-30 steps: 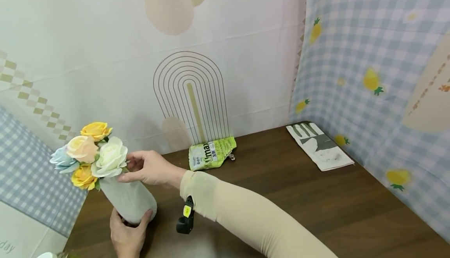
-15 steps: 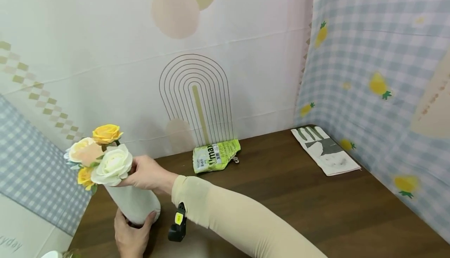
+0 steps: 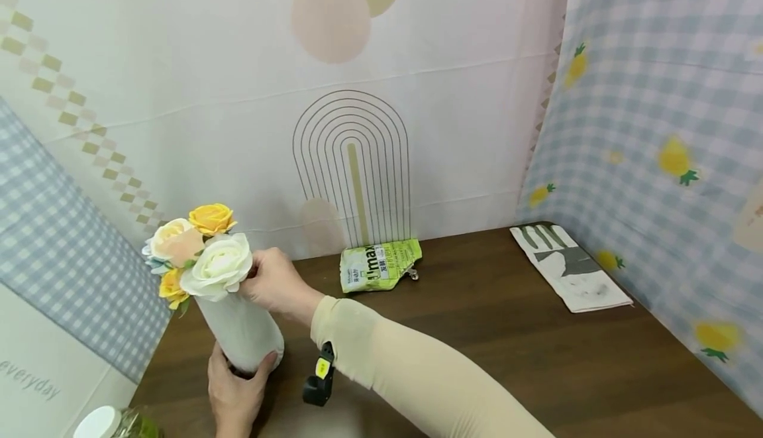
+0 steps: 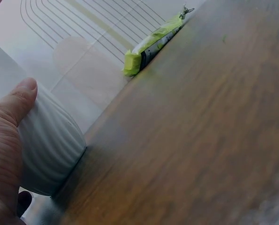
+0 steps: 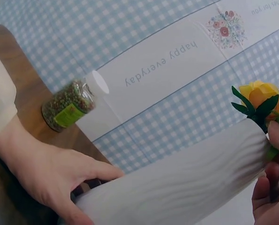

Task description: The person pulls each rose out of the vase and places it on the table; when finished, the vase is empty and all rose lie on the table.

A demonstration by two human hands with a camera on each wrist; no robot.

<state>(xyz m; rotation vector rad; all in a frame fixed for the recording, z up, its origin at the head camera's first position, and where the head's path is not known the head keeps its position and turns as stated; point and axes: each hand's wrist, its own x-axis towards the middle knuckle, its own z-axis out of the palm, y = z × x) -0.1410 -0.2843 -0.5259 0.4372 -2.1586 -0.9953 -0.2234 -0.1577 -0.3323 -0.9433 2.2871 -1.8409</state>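
A white, wavy-ribbed vase (image 3: 241, 328) stands at the table's left side, looking slightly tilted in the head view. My left hand (image 3: 235, 388) grips it low down, thumb on one side and fingers on the other; the thumb (image 4: 24, 96) lies along its wall in the left wrist view. Artificial roses fill the mouth: a white rose (image 3: 217, 266), yellow roses (image 3: 211, 218), a peach one (image 3: 177, 239) and a partly hidden blue one. At the rim, my right hand (image 3: 280, 282) pinches the green stem (image 5: 272, 152) beneath the white rose; the flower hides some fingertips.
Against the back cloth lies a green pouch (image 3: 381, 266) with a small metal clip. A folded printed cloth (image 3: 569, 267) lies at the far right. A white-lidded jar (image 5: 69, 105) of small green and brown bits stands left of the vase. Checked cloths (image 3: 644, 126) wall the sides.
The head view has swung left, shifting everything rightward and bringing the jar into sight. My right hand stays at the rim, its fingers drawn in more behind the white rose. My left hand keeps its hold.
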